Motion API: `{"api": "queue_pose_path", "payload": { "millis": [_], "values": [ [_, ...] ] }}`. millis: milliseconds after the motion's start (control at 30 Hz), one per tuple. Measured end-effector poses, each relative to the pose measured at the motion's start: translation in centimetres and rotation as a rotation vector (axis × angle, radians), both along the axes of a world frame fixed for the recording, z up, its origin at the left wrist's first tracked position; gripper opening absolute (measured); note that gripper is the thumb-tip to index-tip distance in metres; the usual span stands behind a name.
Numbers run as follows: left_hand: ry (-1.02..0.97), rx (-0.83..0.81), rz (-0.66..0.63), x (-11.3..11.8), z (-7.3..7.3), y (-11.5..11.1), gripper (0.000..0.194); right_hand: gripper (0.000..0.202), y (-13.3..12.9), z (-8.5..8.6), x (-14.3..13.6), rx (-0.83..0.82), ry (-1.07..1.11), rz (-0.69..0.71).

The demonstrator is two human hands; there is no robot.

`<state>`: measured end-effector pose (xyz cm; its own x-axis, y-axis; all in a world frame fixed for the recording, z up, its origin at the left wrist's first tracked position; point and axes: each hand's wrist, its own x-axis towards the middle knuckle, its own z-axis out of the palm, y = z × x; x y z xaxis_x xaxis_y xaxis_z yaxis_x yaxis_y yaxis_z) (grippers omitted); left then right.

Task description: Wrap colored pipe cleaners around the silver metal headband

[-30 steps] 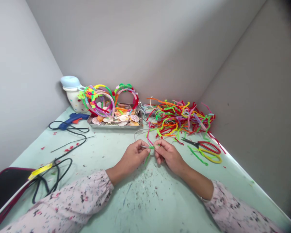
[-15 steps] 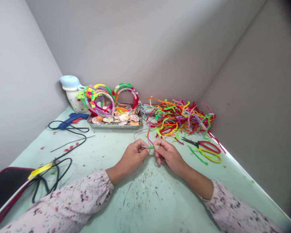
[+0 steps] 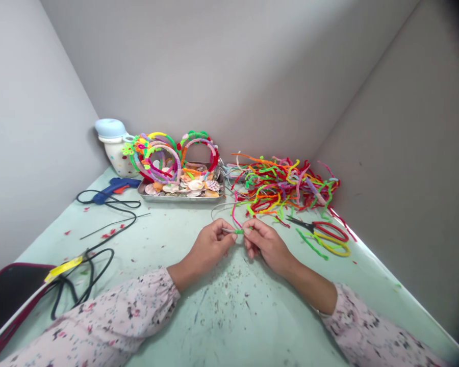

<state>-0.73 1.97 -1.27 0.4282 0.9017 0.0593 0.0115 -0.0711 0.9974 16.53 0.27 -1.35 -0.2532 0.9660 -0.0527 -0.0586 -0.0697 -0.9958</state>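
Between thumb and fingers, my left hand (image 3: 212, 242) pinches a thin grey headband (image 3: 222, 205), whose hoop arches away toward the back of the table. A short green pipe cleaner (image 3: 239, 232) is wrapped around the band in the gap between my two hands. My right hand (image 3: 268, 245) is closed on the green pipe cleaner at the other side of that wrap; its fingertips hide the end. Just behind the hands, a pink pipe cleaner (image 3: 234, 213) stands up; where its lower end attaches I cannot tell.
A metal tray (image 3: 181, 199) bears shells and several fuzzy headbands (image 3: 164, 158), beside a white cup (image 3: 117, 153). Pipe cleaners (image 3: 286, 188) are heaped at the back right, near scissors (image 3: 321, 235) and green offcuts (image 3: 311, 244). A blue glue gun (image 3: 115, 188) and black cord (image 3: 110, 255) lie left.
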Motion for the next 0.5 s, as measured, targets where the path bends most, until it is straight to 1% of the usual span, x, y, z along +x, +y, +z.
{"api": "queue_pose_path", "payload": {
  "millis": [167,300,500],
  "values": [
    [-0.027,-0.011,-0.012,-0.01,-0.13,0.03,0.016,0.021,0.00,-0.01,0.02,0.005,0.000,-0.001],
    [0.011,0.003,0.011,-0.03,-0.23,0.01,0.014,0.022,0.02,-0.03,0.01,-0.002,-0.005,0.003],
    [0.050,0.010,0.046,0.04,0.19,-0.34,0.012,0.023,0.01,-0.01,-0.01,-0.015,-0.011,0.000]
  ]
}}
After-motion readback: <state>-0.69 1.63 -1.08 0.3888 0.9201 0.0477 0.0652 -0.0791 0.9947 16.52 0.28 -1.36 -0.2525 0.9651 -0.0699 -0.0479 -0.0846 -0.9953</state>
